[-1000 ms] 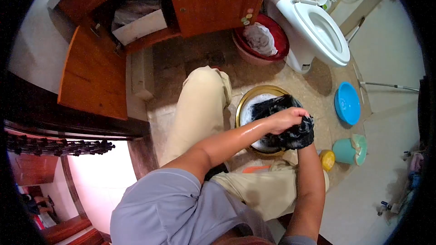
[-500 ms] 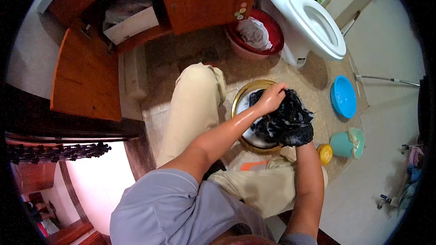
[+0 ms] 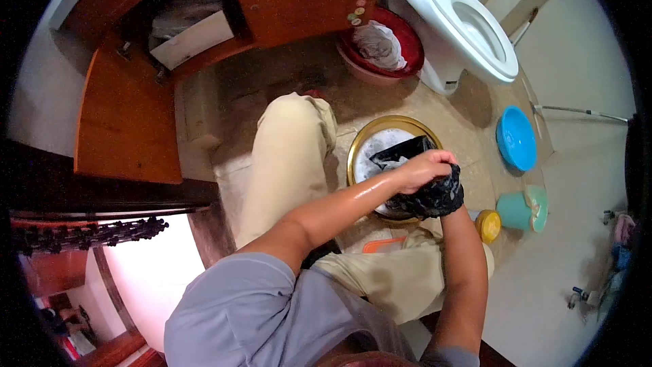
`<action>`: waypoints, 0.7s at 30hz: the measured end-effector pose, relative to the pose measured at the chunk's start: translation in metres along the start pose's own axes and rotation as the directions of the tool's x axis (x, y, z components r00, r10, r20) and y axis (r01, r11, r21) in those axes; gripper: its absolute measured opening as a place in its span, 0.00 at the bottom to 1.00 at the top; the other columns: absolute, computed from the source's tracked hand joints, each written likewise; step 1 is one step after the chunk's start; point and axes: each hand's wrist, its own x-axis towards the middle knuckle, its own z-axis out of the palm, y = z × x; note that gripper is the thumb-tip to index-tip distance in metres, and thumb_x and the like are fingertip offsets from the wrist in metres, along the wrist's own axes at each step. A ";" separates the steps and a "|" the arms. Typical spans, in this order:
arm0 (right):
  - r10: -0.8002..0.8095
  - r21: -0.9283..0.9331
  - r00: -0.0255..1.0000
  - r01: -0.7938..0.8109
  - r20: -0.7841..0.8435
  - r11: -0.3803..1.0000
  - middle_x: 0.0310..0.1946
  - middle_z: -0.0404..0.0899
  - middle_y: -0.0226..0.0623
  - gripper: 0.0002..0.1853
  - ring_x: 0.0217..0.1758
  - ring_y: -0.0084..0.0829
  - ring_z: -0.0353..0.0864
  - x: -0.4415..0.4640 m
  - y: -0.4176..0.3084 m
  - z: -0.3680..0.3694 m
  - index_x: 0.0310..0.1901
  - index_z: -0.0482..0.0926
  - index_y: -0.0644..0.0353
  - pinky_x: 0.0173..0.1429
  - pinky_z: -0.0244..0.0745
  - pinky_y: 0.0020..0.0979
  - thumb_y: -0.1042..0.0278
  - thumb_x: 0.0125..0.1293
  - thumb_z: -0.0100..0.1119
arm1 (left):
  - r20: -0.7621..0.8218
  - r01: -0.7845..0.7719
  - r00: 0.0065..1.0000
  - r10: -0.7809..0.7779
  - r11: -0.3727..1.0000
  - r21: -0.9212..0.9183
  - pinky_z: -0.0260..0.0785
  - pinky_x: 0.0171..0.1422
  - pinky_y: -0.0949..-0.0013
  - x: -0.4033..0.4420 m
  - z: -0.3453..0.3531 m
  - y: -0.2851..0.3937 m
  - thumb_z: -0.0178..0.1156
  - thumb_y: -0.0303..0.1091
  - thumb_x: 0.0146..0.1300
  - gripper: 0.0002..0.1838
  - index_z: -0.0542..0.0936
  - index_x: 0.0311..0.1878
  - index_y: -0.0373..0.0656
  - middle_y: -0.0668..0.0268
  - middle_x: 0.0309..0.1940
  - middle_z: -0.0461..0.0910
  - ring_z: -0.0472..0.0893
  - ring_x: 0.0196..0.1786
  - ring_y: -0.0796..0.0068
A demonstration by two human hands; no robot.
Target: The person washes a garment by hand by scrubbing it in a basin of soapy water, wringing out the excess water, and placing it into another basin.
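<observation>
A gold-rimmed basin (image 3: 367,132) with white suds stands on the floor in front of me. Wet black cloth (image 3: 435,197) lies partly in it and bunches up over its right side. My left hand (image 3: 426,168) is closed on this cloth, fingers curled in a fist above the basin. The cloth covers my right hand, so its fingers are hidden; only the right forearm (image 3: 463,258) shows below the bundle. Foam streaks the black fabric.
A red basin (image 3: 413,39) holding pale cloth sits beside the toilet (image 3: 468,27). To the right are a blue basin (image 3: 517,138), a teal bucket (image 3: 514,211) and a yellow-lidded container (image 3: 487,226). An open cabinet door (image 3: 125,119) is at the left.
My left hand moved up to the far part of the cloth, then back down right to the bundle over my right hand. More suds now show in the basin.
</observation>
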 end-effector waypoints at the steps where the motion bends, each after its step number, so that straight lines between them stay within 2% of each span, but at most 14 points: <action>1: -0.031 -0.031 0.999 0.031 0.026 0.999 0.37 0.73 0.25 0.07 0.41 0.22 0.71 0.003 0.002 -0.005 0.40 0.72 0.53 0.47 0.69 0.24 0.63 0.62 0.53 | 0.000 0.000 1.000 0.000 1.000 -0.012 0.69 0.41 0.76 0.000 -0.002 0.004 0.53 0.24 0.56 0.06 0.75 0.37 0.40 0.70 0.29 0.76 0.75 0.33 0.81; 3: -0.088 -0.093 0.993 0.095 0.074 0.991 0.37 0.73 0.25 0.08 0.41 0.23 0.71 0.006 0.005 -0.012 0.41 0.73 0.52 0.47 0.68 0.25 0.64 0.61 0.53 | 0.007 0.020 1.000 -0.021 0.996 0.085 0.69 0.42 0.76 0.005 -0.016 0.007 0.50 0.21 0.53 0.13 0.73 0.43 0.40 0.69 0.34 0.76 0.75 0.33 0.80; 4: -0.113 -0.115 0.988 0.124 0.102 0.986 0.37 0.73 0.25 0.08 0.41 0.23 0.71 0.005 0.003 -0.009 0.42 0.73 0.52 0.47 0.68 0.25 0.64 0.61 0.53 | -0.048 -0.091 0.994 0.102 0.977 0.195 0.69 0.41 0.76 0.007 -0.015 0.011 0.50 0.21 0.52 0.15 0.72 0.45 0.41 0.69 0.36 0.75 0.75 0.32 0.81; 5: -0.152 -0.233 0.981 0.178 0.123 0.956 0.37 0.73 0.26 0.09 0.41 0.24 0.71 0.007 -0.002 -0.007 0.42 0.73 0.52 0.47 0.68 0.26 0.63 0.60 0.54 | -0.086 -0.192 0.970 0.228 0.931 0.310 0.68 0.40 0.77 0.006 -0.014 0.014 0.49 0.20 0.52 0.17 0.71 0.47 0.42 0.69 0.38 0.74 0.74 0.32 0.82; 6: -0.185 -0.349 0.972 0.225 0.145 0.910 0.38 0.73 0.27 0.11 0.41 0.26 0.72 0.004 -0.006 -0.004 0.43 0.73 0.53 0.47 0.68 0.27 0.62 0.59 0.55 | -0.153 -0.199 0.949 0.276 0.900 0.387 0.68 0.40 0.75 0.002 -0.016 0.018 0.48 0.20 0.51 0.20 0.70 0.50 0.42 0.67 0.40 0.73 0.73 0.33 0.80; 7: -0.218 -0.474 0.959 0.279 0.179 0.835 0.38 0.73 0.28 0.12 0.41 0.27 0.72 0.002 -0.012 0.002 0.43 0.73 0.53 0.46 0.69 0.28 0.62 0.58 0.55 | -0.135 -0.264 0.832 0.538 0.598 0.757 0.68 0.41 0.71 0.000 -0.020 0.021 0.49 0.21 0.51 0.21 0.69 0.51 0.41 0.64 0.40 0.73 0.74 0.34 0.76; 9: -0.276 -0.687 0.922 0.386 0.271 0.616 0.39 0.74 0.30 0.15 0.42 0.29 0.73 -0.004 -0.024 0.016 0.44 0.73 0.53 0.46 0.69 0.29 0.60 0.56 0.57 | -0.113 -0.132 0.744 0.659 0.311 0.941 0.68 0.43 0.67 0.000 -0.027 0.017 0.51 0.24 0.55 0.18 0.70 0.51 0.39 0.61 0.40 0.75 0.75 0.37 0.72; 12: -0.312 -0.857 0.845 0.494 0.434 0.146 0.40 0.75 0.33 0.19 0.42 0.33 0.74 -0.016 -0.043 0.043 0.45 0.73 0.54 0.45 0.69 0.31 0.58 0.53 0.59 | -0.178 0.014 0.933 0.314 0.462 0.887 0.68 0.46 0.67 0.011 -0.061 0.003 0.53 0.27 0.58 0.14 0.72 0.49 0.37 0.59 0.39 0.77 0.76 0.40 0.72; 15: -0.291 -0.834 0.783 0.498 0.550 -0.236 0.40 0.76 0.36 0.23 0.43 0.36 0.75 -0.027 -0.058 0.068 0.47 0.72 0.55 0.45 0.70 0.34 0.56 0.50 0.62 | -0.250 -0.121 0.858 0.448 0.651 0.750 0.67 0.49 0.66 0.013 -0.058 -0.004 0.52 0.29 0.60 0.13 0.73 0.47 0.36 0.60 0.37 0.78 0.76 0.43 0.72; 16: -0.280 -0.813 0.772 0.485 0.571 -0.322 0.41 0.76 0.37 0.24 0.43 0.38 0.75 -0.032 -0.063 0.077 0.47 0.72 0.56 0.45 0.70 0.34 0.55 0.48 0.63 | -0.279 -0.101 0.865 0.416 0.692 0.715 0.67 0.47 0.69 0.011 -0.052 0.001 0.51 0.28 0.62 0.11 0.74 0.46 0.37 0.65 0.35 0.78 0.75 0.40 0.75; 18: -0.260 -0.764 0.751 0.462 0.607 -0.451 0.41 0.76 0.39 0.27 0.43 0.40 0.76 -0.039 -0.071 0.090 0.48 0.72 0.56 0.44 0.70 0.36 0.54 0.46 0.64 | -0.300 -0.153 0.886 0.354 0.834 0.530 0.67 0.45 0.73 0.014 -0.054 0.000 0.50 0.28 0.62 0.09 0.74 0.44 0.39 0.68 0.33 0.76 0.74 0.38 0.78; 19: -0.257 -0.750 0.745 0.456 0.616 -0.478 0.42 0.77 0.40 0.28 0.44 0.41 0.76 -0.041 -0.073 0.095 0.49 0.72 0.57 0.44 0.70 0.37 0.53 0.45 0.65 | -0.304 -0.176 0.896 0.323 0.887 0.426 0.66 0.44 0.74 0.014 -0.052 0.004 0.50 0.28 0.63 0.08 0.74 0.43 0.40 0.70 0.32 0.75 0.73 0.37 0.80; 21: -0.254 -0.743 0.741 0.455 0.621 -0.491 0.42 0.77 0.42 0.31 0.44 0.44 0.77 -0.042 -0.073 0.094 0.49 0.72 0.57 0.44 0.70 0.38 0.52 0.43 0.67 | -0.283 -0.200 0.911 0.301 0.920 0.338 0.66 0.42 0.78 0.013 -0.048 0.009 0.49 0.28 0.64 0.05 0.74 0.41 0.42 0.73 0.30 0.74 0.72 0.35 0.83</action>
